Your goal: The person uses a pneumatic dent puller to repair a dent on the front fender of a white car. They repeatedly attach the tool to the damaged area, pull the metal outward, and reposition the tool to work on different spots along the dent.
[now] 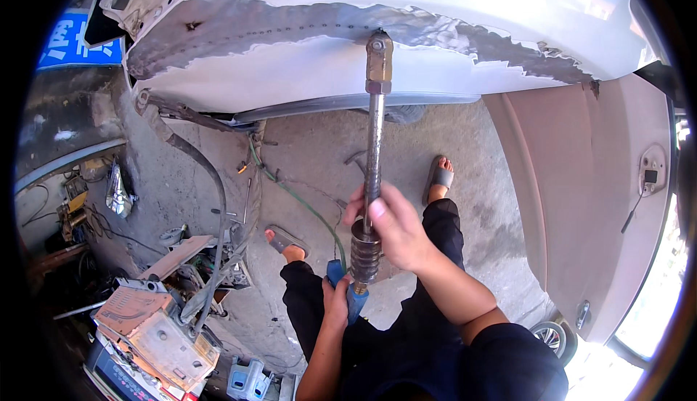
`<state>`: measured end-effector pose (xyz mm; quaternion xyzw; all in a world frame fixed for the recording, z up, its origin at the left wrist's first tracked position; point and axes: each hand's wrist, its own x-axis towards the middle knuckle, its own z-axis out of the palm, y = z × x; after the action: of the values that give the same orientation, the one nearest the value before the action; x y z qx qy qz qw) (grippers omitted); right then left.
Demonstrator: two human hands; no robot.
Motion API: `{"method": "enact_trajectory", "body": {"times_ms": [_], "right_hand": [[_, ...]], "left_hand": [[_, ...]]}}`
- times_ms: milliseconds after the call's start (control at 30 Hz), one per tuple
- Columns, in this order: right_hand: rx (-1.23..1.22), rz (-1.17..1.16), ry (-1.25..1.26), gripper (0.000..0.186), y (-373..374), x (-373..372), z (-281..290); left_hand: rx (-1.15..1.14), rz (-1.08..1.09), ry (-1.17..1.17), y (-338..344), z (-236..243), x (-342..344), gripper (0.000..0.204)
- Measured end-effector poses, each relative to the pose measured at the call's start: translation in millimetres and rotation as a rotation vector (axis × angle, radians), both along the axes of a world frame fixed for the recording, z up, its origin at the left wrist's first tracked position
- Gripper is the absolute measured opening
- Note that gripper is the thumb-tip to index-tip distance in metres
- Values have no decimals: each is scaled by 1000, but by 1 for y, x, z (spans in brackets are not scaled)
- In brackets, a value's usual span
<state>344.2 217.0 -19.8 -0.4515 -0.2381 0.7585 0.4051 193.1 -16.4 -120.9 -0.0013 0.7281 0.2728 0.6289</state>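
Observation:
A slide hammer (pixel 375 139) stretches away from me, its bronze-coloured head (pixel 378 56) at a row of small spots on the bare-metal strip of a white car panel (pixel 305 74). Whether the tip is attached there is too small to tell. My right hand (pixel 399 234) is closed round the steel rod, at the upper end of the dark ribbed weight (pixel 365 254). Lower down, my left hand (pixel 335 303) is closed on the tool's blue handle (pixel 354 304); its fingers are partly hidden. A green cable (pixel 308 212) runs down toward the handle.
An open car door (pixel 581 176) stands at the right. A worn box-shaped machine (pixel 156 335) is at the lower left, with a thick hose (pixel 210 168) rising from it to the car body. A hammer (pixel 356 158) and loose cables lie on the concrete floor (pixel 327 136) near my feet.

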Motion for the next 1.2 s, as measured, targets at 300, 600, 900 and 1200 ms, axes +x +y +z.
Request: {"method": "enact_trajectory", "body": {"times_ms": [300, 600, 900, 1200], "right_hand": [[-54, 307, 1397, 66, 27, -7, -62], [-85, 18, 31, 52, 8, 16, -16], [-60, 67, 13, 56, 25, 10, -1], [-65, 62, 69, 53, 22, 16, -10]], "left_hand": [[-11, 58, -110, 6, 13, 14, 51], [8, 24, -60, -5, -12, 24, 62], [23, 93, -110, 13, -4, 29, 60], [22, 52, -66, 14, 0, 32, 60]]}}
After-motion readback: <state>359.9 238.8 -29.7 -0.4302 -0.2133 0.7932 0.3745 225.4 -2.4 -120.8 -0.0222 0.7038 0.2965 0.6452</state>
